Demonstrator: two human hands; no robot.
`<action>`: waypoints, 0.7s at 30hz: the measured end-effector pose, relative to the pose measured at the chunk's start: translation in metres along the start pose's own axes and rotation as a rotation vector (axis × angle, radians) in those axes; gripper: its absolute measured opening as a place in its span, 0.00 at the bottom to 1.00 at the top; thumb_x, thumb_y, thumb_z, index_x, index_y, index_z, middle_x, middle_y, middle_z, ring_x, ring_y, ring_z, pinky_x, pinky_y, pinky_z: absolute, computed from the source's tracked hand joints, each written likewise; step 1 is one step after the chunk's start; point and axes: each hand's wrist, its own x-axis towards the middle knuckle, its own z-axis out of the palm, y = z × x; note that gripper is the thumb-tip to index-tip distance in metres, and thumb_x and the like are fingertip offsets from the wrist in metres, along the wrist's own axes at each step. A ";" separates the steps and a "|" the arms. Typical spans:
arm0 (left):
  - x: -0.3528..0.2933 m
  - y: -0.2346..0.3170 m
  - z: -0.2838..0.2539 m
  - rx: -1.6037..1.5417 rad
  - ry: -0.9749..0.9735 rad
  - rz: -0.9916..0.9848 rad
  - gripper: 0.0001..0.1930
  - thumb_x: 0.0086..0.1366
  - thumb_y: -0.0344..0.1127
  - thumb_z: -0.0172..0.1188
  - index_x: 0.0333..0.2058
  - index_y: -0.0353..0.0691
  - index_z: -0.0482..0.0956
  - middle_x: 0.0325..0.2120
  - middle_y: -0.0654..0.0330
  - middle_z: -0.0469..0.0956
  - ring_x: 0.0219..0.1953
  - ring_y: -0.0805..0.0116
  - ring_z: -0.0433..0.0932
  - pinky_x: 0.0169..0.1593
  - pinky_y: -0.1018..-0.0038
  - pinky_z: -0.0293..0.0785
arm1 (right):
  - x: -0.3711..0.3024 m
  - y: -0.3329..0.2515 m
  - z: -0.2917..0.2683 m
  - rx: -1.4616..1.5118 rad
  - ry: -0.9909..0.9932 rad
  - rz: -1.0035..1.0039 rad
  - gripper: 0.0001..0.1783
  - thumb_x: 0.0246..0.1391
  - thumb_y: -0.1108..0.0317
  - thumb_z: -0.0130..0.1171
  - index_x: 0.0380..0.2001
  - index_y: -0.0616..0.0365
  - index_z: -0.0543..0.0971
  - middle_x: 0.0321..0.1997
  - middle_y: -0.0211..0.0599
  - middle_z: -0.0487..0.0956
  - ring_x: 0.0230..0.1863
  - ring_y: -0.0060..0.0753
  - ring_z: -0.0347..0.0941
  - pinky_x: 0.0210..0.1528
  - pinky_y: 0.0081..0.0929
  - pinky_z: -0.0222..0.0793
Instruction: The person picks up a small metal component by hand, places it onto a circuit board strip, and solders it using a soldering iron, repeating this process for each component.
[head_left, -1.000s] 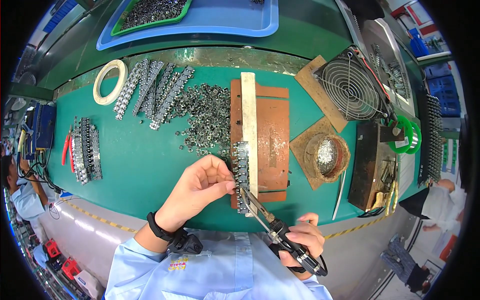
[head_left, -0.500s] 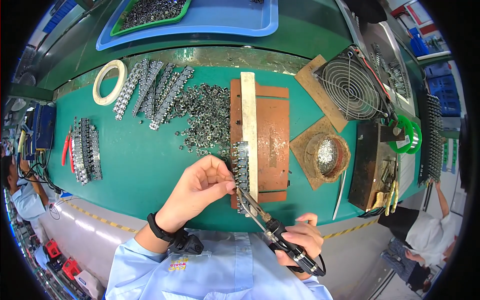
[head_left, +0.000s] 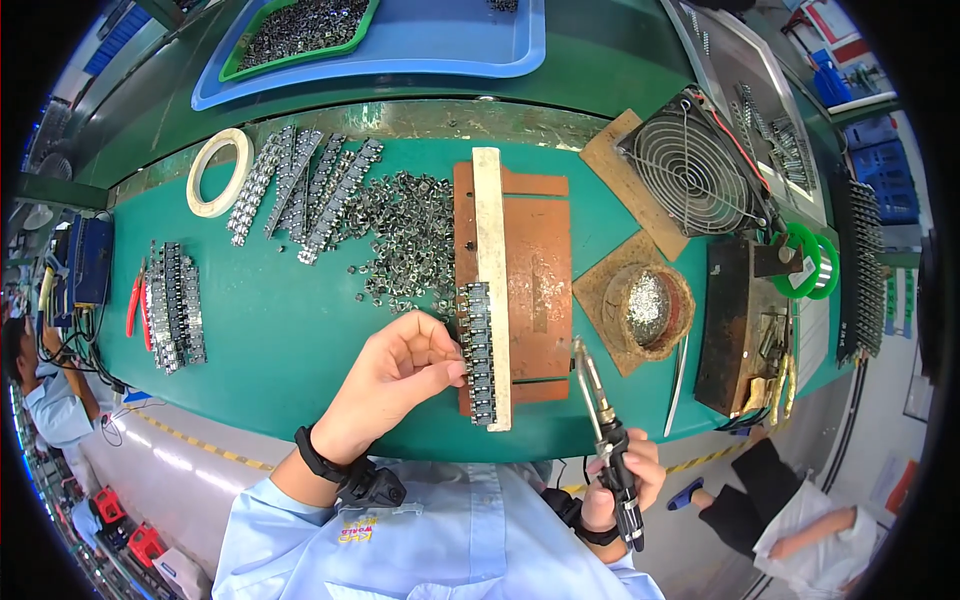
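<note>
My left hand [head_left: 405,370] is closed, thumb and forefinger pinched at the left edge of a dark circuit-board strip [head_left: 481,355]. Whatever is between those fingertips is too small to make out. The strip lies along a pale bar [head_left: 488,220] on a reddish-brown fixture plate [head_left: 540,270]. My right hand [head_left: 628,480] grips a black-handled soldering iron [head_left: 612,440] with a thin metal tube beside its shaft. The iron's tip points up and away, to the right of the strip and apart from it. Left of the bar spreads a pile of small metal parts [head_left: 405,235].
Several board strips [head_left: 310,190], a tape roll [head_left: 219,172], more strips [head_left: 177,305] and red-handled pliers [head_left: 134,305] lie leftward. On the right are a fan [head_left: 690,170], a round solder-flecked pot [head_left: 650,312], a metal box [head_left: 735,330] and a green wire spool [head_left: 800,262]. Blue tray [head_left: 430,68] behind.
The soldering iron has moved right, off the strip, and turned more upright in my right hand. My left hand stays pinched at the strip's edge. A person at right has shifted.
</note>
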 end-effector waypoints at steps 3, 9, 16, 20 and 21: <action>-0.001 0.000 0.000 0.019 0.010 0.009 0.07 0.54 0.23 0.55 0.30 0.38 0.66 0.27 0.64 0.72 0.30 0.76 0.72 0.37 0.81 0.69 | 0.003 -0.005 0.005 0.004 -0.001 0.066 0.27 0.42 0.55 0.62 0.39 0.56 0.63 0.25 0.33 0.67 0.25 0.26 0.63 0.39 0.34 0.58; -0.004 0.003 -0.003 0.045 0.059 0.064 0.04 0.57 0.24 0.53 0.31 0.37 0.67 0.27 0.63 0.72 0.30 0.76 0.72 0.37 0.81 0.68 | 0.012 0.002 0.030 0.275 0.061 0.107 0.27 0.37 0.68 0.66 0.38 0.54 0.60 0.29 0.37 0.69 0.29 0.32 0.64 0.38 0.34 0.59; -0.013 0.011 -0.040 0.665 0.506 0.390 0.01 0.58 0.25 0.52 0.30 0.35 0.70 0.27 0.63 0.72 0.27 0.77 0.70 0.34 0.82 0.66 | 0.017 0.008 0.043 0.195 0.102 0.089 0.25 0.41 0.59 0.63 0.35 0.54 0.58 0.26 0.32 0.65 0.27 0.25 0.58 0.34 0.28 0.57; -0.010 0.014 -0.048 0.992 0.638 0.488 0.01 0.56 0.24 0.53 0.29 0.34 0.72 0.26 0.63 0.72 0.26 0.77 0.68 0.32 0.82 0.65 | 0.015 0.009 0.044 0.210 0.110 0.085 0.25 0.41 0.60 0.63 0.35 0.54 0.59 0.26 0.32 0.65 0.27 0.25 0.58 0.35 0.28 0.57; -0.008 0.013 -0.046 1.028 0.620 0.499 0.02 0.55 0.23 0.54 0.29 0.34 0.72 0.26 0.63 0.72 0.26 0.78 0.68 0.31 0.82 0.65 | 0.014 0.010 0.045 0.217 0.110 0.086 0.25 0.41 0.60 0.63 0.35 0.54 0.59 0.26 0.32 0.65 0.27 0.25 0.58 0.35 0.28 0.57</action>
